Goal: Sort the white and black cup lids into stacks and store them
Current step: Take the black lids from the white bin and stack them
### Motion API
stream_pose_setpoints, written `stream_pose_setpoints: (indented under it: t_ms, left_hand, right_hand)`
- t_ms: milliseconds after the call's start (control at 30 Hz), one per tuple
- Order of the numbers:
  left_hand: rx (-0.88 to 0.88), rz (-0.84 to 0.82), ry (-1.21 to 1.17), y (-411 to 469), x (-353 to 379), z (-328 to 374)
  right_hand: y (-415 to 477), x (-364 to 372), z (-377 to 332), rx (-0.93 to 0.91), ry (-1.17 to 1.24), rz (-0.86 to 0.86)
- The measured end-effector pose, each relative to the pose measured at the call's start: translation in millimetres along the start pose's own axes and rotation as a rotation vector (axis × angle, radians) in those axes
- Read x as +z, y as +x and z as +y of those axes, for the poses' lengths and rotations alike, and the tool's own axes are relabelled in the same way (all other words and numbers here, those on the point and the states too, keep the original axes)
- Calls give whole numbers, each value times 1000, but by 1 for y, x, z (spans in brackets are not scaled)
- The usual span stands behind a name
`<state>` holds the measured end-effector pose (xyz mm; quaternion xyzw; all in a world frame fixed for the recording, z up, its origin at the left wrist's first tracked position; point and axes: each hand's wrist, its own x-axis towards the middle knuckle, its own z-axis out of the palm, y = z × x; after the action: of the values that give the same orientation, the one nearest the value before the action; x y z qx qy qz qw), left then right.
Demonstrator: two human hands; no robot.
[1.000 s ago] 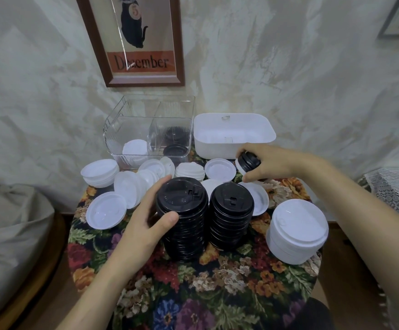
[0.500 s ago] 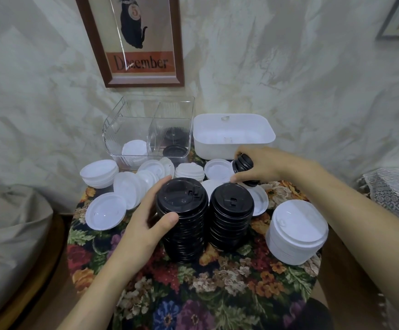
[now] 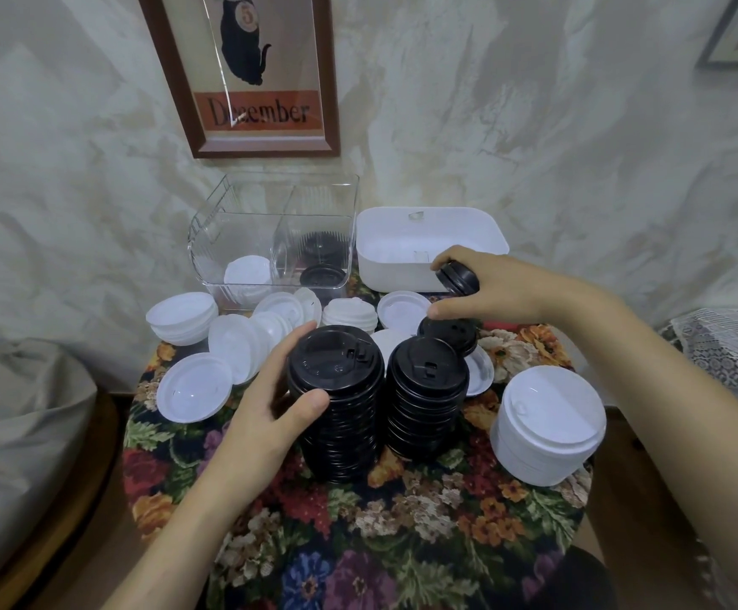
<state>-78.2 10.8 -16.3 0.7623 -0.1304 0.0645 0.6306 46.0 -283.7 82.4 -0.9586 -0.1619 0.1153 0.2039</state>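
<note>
Black lids [image 3: 458,277] in curled right hand [image 3: 505,292]

We see a small round table [image 3: 402,543] draped in a floral cloth. On it stand a taller black stack [image 3: 340,433] and a shorter black stack [image 3: 426,402] side by side. A stack of white lids [image 3: 547,424] sits at right and loose white lids [image 3: 195,385] at left. Behind them are a clear divided bin [image 3: 270,239] and a white tub [image 3: 428,239].

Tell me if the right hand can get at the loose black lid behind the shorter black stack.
Probably yes: the right hand hangs just above that loose black lid with nothing between them. Its fingers grip a small bunch of black lids, so grasping may be awkward.
</note>
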Motion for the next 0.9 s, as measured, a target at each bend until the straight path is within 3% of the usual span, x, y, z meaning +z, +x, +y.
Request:
stream_pose_setpoints:
  t_ms: [167,367,567,733,900]
  left_hand:
    - [-3,0,-7,0,-1,-2]
    - [6,2,3,0,-1,-4]
    - [12,4,10,0,0,-2]
    - [9,7,5,0,1,-2]
    - [-1,1,-4,0,1,-2]
  right_hand:
    - [-35,-7,-28,-60,108,-94]
    - [-57,8,-53,-144,-35,-123]
    - [-59,37,-56,-198,-116,-72]
    - [-74,38,-45,-183,29,-58]
    - [-88,39,-36,-160,123,65]
